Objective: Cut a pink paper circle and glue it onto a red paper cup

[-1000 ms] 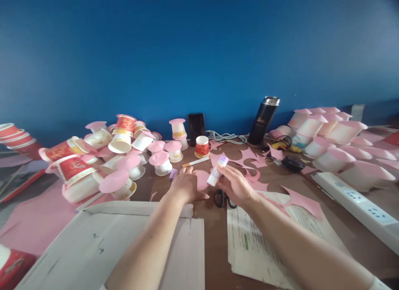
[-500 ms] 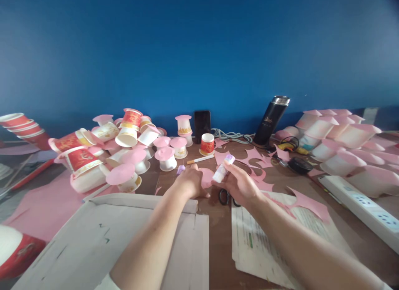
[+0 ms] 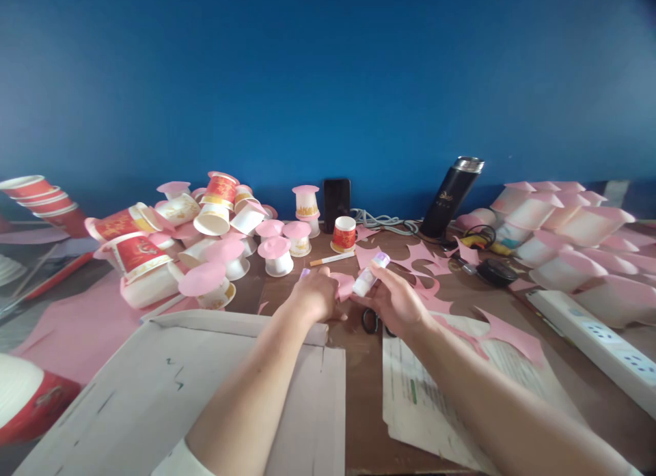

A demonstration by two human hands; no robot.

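A white and purple glue stick [image 3: 372, 274] is gripped in my right hand [image 3: 400, 302], pointing down and to the left. My left hand [image 3: 318, 295] is closed at the left edge of a small pink paper circle [image 3: 343, 285], partly hiding it. The glue stick's lower end is close to the circle's right side; I cannot tell whether they touch. Behind my left knuckles a small purple piece [image 3: 305, 274], likely the glue cap, shows in part. Black-handled scissors [image 3: 370, 320] lie below my right hand, partly covered. A red paper cup [image 3: 343, 235] stands upside down beyond my hands.
Paper cups with pink paper tops [image 3: 220, 216] crowd the left, and more cups [image 3: 574, 223] pile up at right. A cigarette [image 3: 332, 259], phone [image 3: 337, 204], black flask [image 3: 451, 197], paper scraps [image 3: 410, 259], power strip [image 3: 597, 332] and cardboard [image 3: 154, 401] also occupy the table.
My left hand has shifted slightly and now covers more of the purple piece. The pink circle looks more tilted beside it. The whole view has moved a little.
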